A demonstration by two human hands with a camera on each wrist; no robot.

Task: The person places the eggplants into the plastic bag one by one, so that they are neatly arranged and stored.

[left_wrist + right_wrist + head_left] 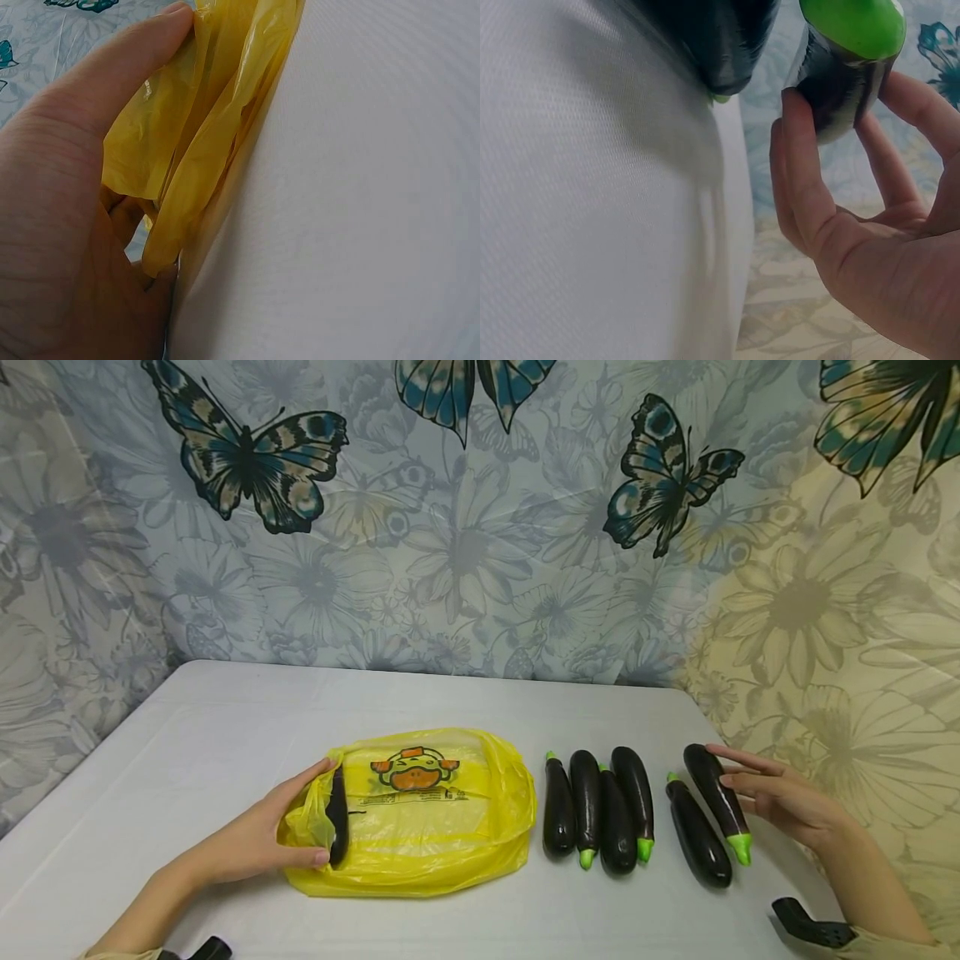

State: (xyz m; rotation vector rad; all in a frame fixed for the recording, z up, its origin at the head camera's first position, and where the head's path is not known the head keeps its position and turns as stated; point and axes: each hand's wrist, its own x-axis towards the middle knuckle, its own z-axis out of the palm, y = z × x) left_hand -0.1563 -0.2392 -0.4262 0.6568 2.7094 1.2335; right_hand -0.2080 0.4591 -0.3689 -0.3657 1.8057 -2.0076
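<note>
My left hand (pixel 243 833) spreads round the mouth of a yellow plastic bag (pixel 438 843), fingers at its far edge and thumb at its near edge. The dark side of an eggplant (pixel 339 818) shows in that mouth; the rest is hidden. In the left wrist view, folds of the bag (pixel 214 142) lie between thumb and fingers. At the right, my right hand (pixel 791 803) holds a glossy dark eggplant (pixel 711 787) from its right side, green cap towards me. The right wrist view has this eggplant (pixel 847 82) between thumb and fingers.
Another eggplant (pixel 697 833) lies just left of the held one. Several more eggplants (pixel 558 814) stand side by side in a row right of the bag. A white cloth covers the table (pixel 420 697); a butterfly-patterned backdrop (pixel 465 568) rises behind it.
</note>
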